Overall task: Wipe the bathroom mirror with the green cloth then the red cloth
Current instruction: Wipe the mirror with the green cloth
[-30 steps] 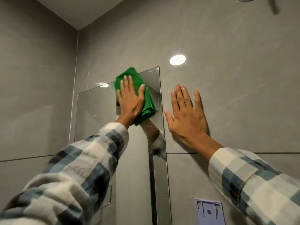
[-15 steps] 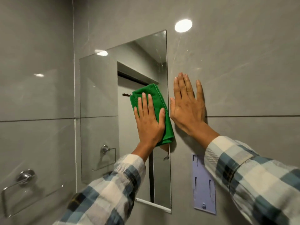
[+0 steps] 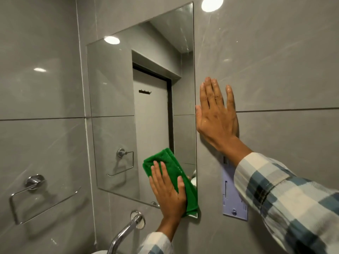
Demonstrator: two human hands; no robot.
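Note:
The frameless mirror [image 3: 113,110] hangs on the grey tiled wall. A folded green cloth [image 3: 170,167] lies flat against the mirror's lower right corner. My left hand [image 3: 167,191] presses it there with a flat palm and spread fingers, covering the cloth's lower left part. My right hand [image 3: 216,116] rests flat on the wall tile just right of the mirror's edge, fingers up and holding nothing. No red cloth is in view.
A chrome tap [image 3: 128,230] juts out below the mirror, close under my left wrist. A chrome towel ring [image 3: 33,187] is fixed to the left wall. A pale purple wall plate [image 3: 233,198] sits under my right forearm.
My left hand has slid the green cloth down the mirror's right side, from the top corner to the bottom corner. My right hand has stayed flat on the wall.

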